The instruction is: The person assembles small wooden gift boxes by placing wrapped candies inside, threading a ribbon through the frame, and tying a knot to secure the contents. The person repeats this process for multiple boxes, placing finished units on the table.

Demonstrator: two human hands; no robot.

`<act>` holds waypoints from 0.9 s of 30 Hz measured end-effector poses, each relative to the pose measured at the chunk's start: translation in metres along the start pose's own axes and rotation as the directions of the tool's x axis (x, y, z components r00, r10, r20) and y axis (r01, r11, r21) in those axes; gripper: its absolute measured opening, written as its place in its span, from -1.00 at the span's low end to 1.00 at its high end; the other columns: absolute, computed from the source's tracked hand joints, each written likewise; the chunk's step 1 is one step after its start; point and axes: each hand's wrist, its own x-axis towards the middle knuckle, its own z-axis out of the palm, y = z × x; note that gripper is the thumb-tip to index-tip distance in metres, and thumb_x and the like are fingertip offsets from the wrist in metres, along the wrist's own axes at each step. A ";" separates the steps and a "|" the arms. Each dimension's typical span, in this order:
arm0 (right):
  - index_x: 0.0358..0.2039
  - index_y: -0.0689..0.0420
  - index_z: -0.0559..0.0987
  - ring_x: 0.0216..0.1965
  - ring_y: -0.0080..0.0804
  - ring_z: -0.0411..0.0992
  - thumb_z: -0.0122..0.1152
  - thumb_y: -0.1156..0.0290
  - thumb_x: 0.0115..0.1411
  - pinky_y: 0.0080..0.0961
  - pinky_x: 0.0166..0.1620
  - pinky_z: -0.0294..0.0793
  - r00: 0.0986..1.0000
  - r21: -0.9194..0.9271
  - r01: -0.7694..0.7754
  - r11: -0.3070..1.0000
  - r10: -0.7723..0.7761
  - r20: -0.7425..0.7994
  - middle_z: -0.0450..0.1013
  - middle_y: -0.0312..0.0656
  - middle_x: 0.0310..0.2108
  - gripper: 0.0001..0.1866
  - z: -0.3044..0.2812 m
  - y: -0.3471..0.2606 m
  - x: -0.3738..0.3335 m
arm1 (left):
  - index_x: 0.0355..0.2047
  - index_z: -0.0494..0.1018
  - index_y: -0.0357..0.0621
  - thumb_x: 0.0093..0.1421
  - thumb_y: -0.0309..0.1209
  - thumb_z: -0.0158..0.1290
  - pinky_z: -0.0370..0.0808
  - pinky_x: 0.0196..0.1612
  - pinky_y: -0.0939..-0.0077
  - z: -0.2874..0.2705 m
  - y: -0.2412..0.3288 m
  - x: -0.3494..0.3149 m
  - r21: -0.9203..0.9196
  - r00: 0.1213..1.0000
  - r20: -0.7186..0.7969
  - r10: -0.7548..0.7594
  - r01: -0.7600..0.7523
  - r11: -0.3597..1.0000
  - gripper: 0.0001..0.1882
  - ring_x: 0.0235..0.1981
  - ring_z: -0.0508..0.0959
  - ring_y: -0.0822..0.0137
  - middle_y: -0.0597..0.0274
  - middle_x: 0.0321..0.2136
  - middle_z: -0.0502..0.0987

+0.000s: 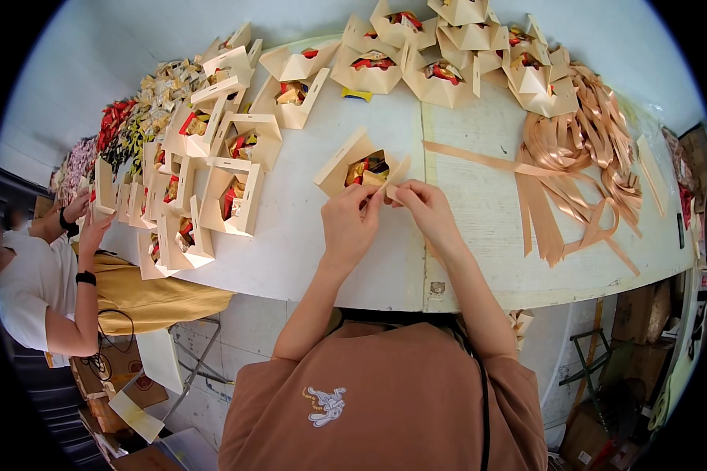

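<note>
In front of me on the table stands a cream folded-card gift box (340, 160) with its flaps raised. Wrapped sweets (367, 168) in red, gold and dark wrappers fill it. My left hand (350, 224) is closed at the box's near side, its fingertips on the card edge. My right hand (425, 209) pinches the right flap of the same box between thumb and fingers. Both sets of fingertips sit close together, and the hands partly hide the near wall. To the right of the box, a tan satin ribbon (479, 158) stretches over from a large ribbon bundle (569, 157).
Filled open boxes (232, 196) crowd the left side, and more (444, 74) line the far edge. Heaps of loose sweets (169, 98) lie far left. A co-worker (43, 282) handles a box at left. A yellow wrapped sweet (357, 94) lies beyond my box.
</note>
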 end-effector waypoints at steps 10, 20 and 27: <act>-0.38 0.32 0.54 -0.41 -0.47 0.47 -0.02 0.17 0.41 -0.51 -0.29 0.46 0.993 -0.099 0.006 0.995 0.006 0.121 0.47 -0.22 -0.52 -0.57 -0.014 -0.009 0.002 | -0.39 0.56 -0.27 0.25 -0.33 0.11 0.48 -0.38 0.29 0.003 0.004 0.032 0.170 0.960 0.280 -0.005 -0.045 0.984 -0.77 -0.51 0.56 0.15 0.08 -0.51 0.57; -0.38 0.25 0.66 -0.42 -0.05 0.54 0.02 -0.01 0.27 -0.19 -0.26 0.47 0.995 -0.808 -0.037 0.589 0.095 0.024 0.60 -0.01 -0.42 -0.48 -0.053 -0.029 0.057 | -0.42 0.50 -0.19 0.17 -0.44 0.11 0.48 -0.39 0.32 -0.037 -0.019 0.063 0.237 0.975 -0.212 0.066 -0.014 0.971 -0.92 -0.46 0.57 0.15 0.16 -0.45 0.56; -0.33 0.21 0.65 -0.33 -0.25 0.50 0.04 -0.22 0.29 -0.28 -0.16 0.45 0.967 -0.920 -0.183 0.346 0.230 -0.106 0.55 -0.08 -0.41 -0.36 -0.146 -0.107 0.067 | -0.31 0.55 -0.25 0.26 -0.39 0.14 0.39 -0.47 0.58 -0.077 -0.048 0.043 -0.125 0.930 -0.249 -0.269 0.244 0.962 -0.85 -0.59 0.43 0.52 0.30 -0.51 0.56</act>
